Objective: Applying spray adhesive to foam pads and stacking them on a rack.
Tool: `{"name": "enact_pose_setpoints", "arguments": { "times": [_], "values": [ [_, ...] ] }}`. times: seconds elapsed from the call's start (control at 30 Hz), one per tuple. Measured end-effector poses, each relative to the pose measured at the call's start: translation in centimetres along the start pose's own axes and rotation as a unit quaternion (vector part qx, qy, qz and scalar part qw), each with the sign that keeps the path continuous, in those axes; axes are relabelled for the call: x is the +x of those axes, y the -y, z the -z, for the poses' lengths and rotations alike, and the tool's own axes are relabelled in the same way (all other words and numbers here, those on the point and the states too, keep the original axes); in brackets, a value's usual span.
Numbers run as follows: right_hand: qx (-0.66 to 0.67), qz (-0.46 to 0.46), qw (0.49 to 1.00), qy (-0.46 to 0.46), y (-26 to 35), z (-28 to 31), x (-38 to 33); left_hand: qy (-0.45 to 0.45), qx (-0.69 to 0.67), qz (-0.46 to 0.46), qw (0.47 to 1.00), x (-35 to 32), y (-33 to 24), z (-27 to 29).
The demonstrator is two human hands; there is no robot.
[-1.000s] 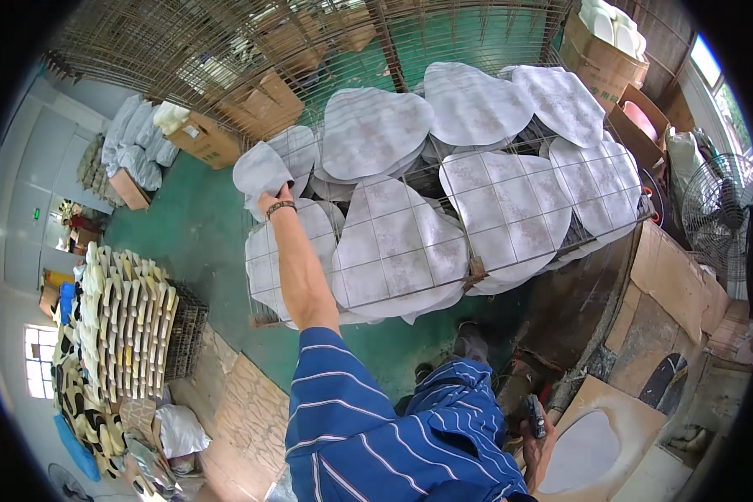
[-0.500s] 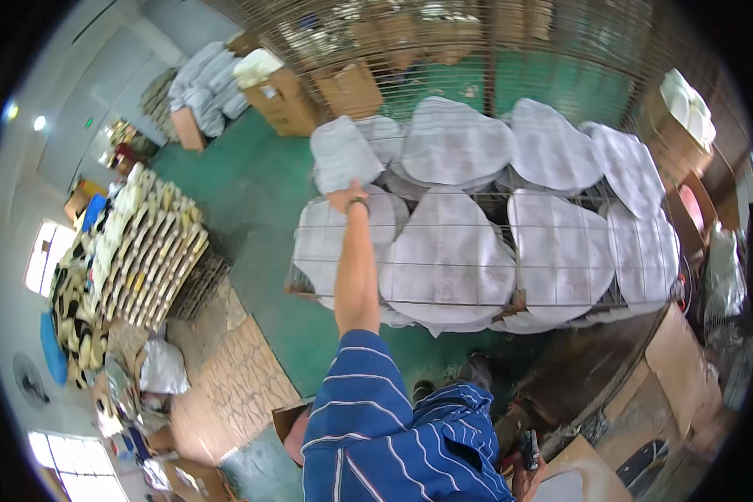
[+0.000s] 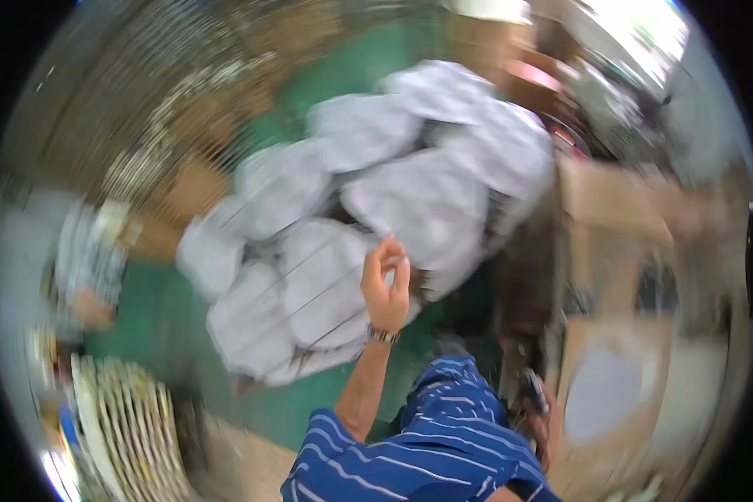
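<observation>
My left hand (image 3: 385, 289) is in front of the wire rack, its thumb and curled fingers apart and nothing between them. Beneath and beyond it, pale grey rounded pieces of sheet material (image 3: 427, 205) lie overlapping in two rows on the rack. The thin wires (image 3: 297, 268) of the rack cross over the near row. Down at my right side, my right hand (image 3: 544, 427) is closed round a small dark hand-held tool (image 3: 530, 388); blur hides its exact kind.
Cardboard (image 3: 615, 201) and a board bearing a pale rounded shape (image 3: 602, 393) lie to the right. A slatted stack of pale pieces (image 3: 130, 410) stands at the lower left. Boxes (image 3: 197, 188) stand behind wire mesh at the far left. Green floor (image 3: 142, 322) surrounds the rack.
My view has turned right, so the rack appears slanted. My left hand has come off the far-left piece and drawn back toward me. The right hand still holds the dark tool.
</observation>
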State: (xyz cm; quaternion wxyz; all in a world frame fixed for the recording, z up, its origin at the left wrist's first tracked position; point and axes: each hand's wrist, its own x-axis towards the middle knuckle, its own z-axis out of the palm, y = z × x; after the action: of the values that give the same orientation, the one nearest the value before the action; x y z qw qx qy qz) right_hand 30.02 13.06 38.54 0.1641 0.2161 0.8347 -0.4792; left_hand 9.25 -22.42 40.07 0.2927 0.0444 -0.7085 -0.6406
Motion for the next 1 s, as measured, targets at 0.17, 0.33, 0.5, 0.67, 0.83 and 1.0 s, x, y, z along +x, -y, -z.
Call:
{"name": "enact_pose_setpoints", "arguments": {
  "times": [0.17,0.33,0.5,0.67,0.83,1.0],
  "values": [
    [0.021,0.020,0.978,-0.207,-3.8,-1.0,-3.3,0.386,0.069,0.049,0.919,-7.8,9.5,-12.2],
    [0.087,-0.101,0.880,-0.455,-2.7,0.1,-11.3,0.618,0.197,0.095,0.755,-13.1,27.9,-15.3],
    [0.101,-0.156,0.770,-0.611,1.7,2.4,-15.7,0.747,0.302,0.135,0.577,-12.7,44.3,-11.6],
    [0.070,-0.180,0.771,-0.606,1.8,-1.3,-17.3,0.703,0.376,0.282,0.534,-12.9,39.0,-12.5],
    [0.113,-0.190,0.794,-0.567,1.2,-2.5,-16.2,0.672,0.360,0.361,0.538,-12.4,38.0,-14.2],
    [0.096,-0.177,0.739,-0.643,0.9,0.5,-16.3,0.683,0.306,0.389,0.538,-12.6,41.6,-16.2]
  ]
}}
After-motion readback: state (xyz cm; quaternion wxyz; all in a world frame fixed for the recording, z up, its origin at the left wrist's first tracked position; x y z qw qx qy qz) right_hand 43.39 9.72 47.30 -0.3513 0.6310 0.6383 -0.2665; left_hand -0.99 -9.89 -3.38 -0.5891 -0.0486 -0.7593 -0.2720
